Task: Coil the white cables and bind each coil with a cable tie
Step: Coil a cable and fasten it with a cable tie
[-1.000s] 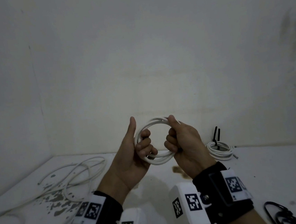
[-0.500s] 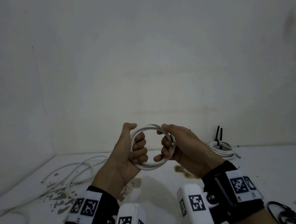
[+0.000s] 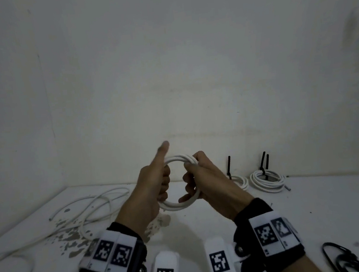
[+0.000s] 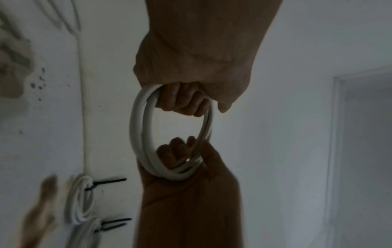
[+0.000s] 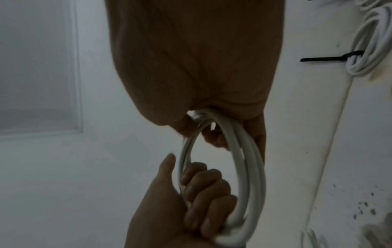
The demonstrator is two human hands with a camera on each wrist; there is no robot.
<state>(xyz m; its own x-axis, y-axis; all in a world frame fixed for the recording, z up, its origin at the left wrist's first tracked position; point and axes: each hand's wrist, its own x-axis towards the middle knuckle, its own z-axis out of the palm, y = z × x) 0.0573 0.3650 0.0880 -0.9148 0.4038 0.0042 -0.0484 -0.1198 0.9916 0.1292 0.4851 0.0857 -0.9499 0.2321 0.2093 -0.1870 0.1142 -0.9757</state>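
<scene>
We find the white cable coil (image 3: pixel 181 180) held in the air above the white table (image 3: pixel 204 225), between both hands. Our left hand (image 3: pixel 150 189) grips its left side, fingers curled through the ring, thumb raised. Our right hand (image 3: pixel 204 177) grips the right side, thumb pressed on top. Beyond the right hand, two tied coils (image 3: pixel 267 180) with black cable ties (image 3: pixel 264 162) lie at the wall edge. Loose white cable (image 3: pixel 89 208) sprawls left of the left hand.
</scene>
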